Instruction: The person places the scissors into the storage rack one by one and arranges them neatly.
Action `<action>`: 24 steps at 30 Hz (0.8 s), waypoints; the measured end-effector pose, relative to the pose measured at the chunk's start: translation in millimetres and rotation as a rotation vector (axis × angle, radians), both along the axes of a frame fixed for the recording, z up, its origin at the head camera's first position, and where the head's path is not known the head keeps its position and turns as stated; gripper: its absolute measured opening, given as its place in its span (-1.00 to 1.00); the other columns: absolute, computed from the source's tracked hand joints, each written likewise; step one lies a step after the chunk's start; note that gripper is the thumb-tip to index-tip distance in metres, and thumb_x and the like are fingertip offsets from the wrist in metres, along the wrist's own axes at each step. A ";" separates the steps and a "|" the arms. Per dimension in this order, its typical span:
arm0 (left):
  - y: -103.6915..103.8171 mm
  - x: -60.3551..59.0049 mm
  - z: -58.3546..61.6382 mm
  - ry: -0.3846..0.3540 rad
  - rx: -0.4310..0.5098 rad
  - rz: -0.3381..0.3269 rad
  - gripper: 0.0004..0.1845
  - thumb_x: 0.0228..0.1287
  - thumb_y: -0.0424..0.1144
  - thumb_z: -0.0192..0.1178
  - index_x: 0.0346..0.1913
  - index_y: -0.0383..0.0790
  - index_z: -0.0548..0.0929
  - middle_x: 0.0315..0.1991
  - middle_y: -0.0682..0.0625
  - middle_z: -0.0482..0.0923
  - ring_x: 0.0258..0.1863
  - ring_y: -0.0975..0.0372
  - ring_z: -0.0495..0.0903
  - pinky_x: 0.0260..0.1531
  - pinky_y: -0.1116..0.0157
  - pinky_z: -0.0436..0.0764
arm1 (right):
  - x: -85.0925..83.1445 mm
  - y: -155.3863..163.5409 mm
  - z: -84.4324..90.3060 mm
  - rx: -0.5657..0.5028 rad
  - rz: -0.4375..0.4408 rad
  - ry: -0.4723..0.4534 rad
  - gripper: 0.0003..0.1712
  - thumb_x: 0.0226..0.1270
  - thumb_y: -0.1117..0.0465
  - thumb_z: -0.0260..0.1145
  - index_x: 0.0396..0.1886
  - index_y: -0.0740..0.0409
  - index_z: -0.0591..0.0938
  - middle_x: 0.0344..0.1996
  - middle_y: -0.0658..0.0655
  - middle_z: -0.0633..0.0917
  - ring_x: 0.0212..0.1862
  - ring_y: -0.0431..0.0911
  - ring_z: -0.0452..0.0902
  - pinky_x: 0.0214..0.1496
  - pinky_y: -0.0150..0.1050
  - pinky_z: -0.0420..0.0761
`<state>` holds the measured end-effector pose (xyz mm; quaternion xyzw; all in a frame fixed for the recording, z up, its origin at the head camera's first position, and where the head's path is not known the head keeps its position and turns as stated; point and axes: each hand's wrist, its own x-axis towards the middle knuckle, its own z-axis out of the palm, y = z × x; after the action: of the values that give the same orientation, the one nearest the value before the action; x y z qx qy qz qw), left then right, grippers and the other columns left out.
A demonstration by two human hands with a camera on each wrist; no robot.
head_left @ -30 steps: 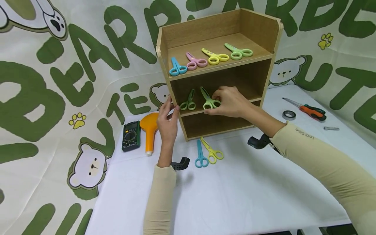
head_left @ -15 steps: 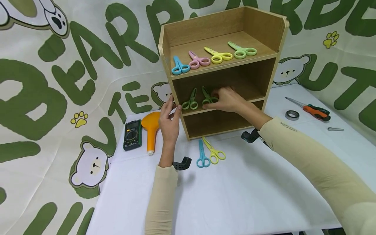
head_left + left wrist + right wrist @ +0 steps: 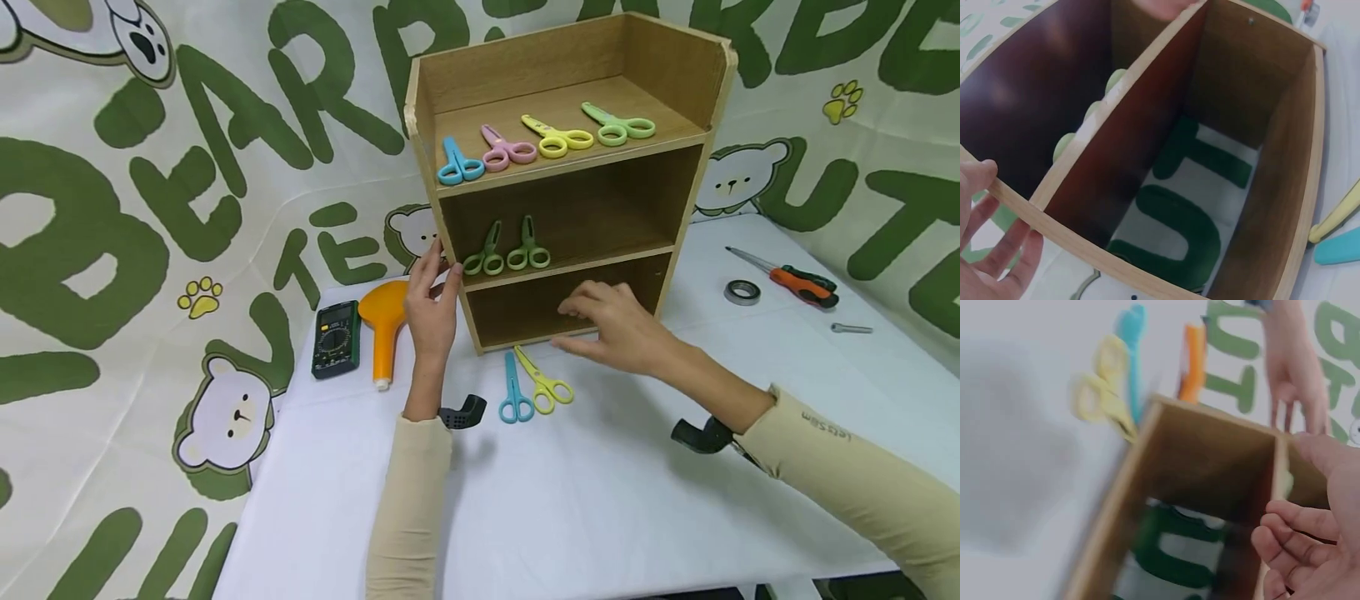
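Note:
My left hand (image 3: 433,321) holds the left side panel of a wooden shelf (image 3: 573,265); in the left wrist view its thumb lies over the panel's edge, with the fingers (image 3: 1013,250) outside. My right hand (image 3: 626,329) hovers in front of the lowest compartment, fingers loosely bent and holding nothing. Two pairs of green scissors, one at the left (image 3: 489,250) and one beside it (image 3: 528,246), stand side by side in the middle compartment, handles toward me. Along the top lie blue scissors (image 3: 459,167), pink scissors (image 3: 507,152), yellow scissors (image 3: 557,140) and green scissors (image 3: 618,127).
On the white table before the shelf lie blue scissors (image 3: 515,392) and yellow scissors (image 3: 546,389). A multimeter (image 3: 336,340) and an orange paddle-shaped object (image 3: 383,333) lie left. To the right are black tape (image 3: 742,292), an orange-handled screwdriver (image 3: 798,285) and a bolt (image 3: 851,328).
My right hand has let go of the second pair of green scissors in the middle compartment and drawn back down and toward me. My left hand has stayed at the shelf's side.

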<state>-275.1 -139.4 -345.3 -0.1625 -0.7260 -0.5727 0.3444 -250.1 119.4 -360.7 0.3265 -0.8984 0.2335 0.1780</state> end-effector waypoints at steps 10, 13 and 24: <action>-0.4 2.2 0.9 -0.009 0.004 -0.005 -0.50 0.43 -0.43 0.18 0.39 -0.36 0.44 0.21 -0.28 0.49 0.07 -0.03 0.58 0.03 -0.06 0.62 | 16.9 -9.6 -73.5 0.121 0.025 -0.094 -0.35 0.08 -0.18 0.55 -0.01 0.22 0.72 -0.08 0.08 0.67 0.01 0.01 0.58 -0.05 -0.04 0.43; 0.5 2.5 0.2 -0.017 0.009 -0.006 -0.50 0.43 -0.42 0.18 0.39 -0.35 0.44 0.23 -0.27 0.48 0.09 -0.03 0.57 0.05 -0.07 0.60 | 16.7 -11.8 -84.6 0.137 0.031 -0.102 -0.34 0.05 -0.19 0.56 -0.03 0.22 0.73 -0.11 0.07 0.67 -0.05 -0.02 0.57 -0.08 -0.06 0.42; 0.7 1.1 0.4 -0.026 0.009 0.003 -0.49 0.42 -0.43 0.19 0.40 -0.34 0.43 0.21 -0.25 0.50 0.08 -0.01 0.57 0.05 -0.06 0.60 | 13.8 -22.8 -99.4 0.189 0.026 -0.105 -0.32 0.03 -0.28 0.54 -0.12 0.20 0.75 -0.21 0.04 0.65 -0.21 -0.09 0.50 -0.15 -0.13 0.40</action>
<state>-274.1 -138.7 -344.9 -0.1525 -0.7281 -0.5775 0.3364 -236.3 96.5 -460.1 0.3406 -0.9203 0.1668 0.0958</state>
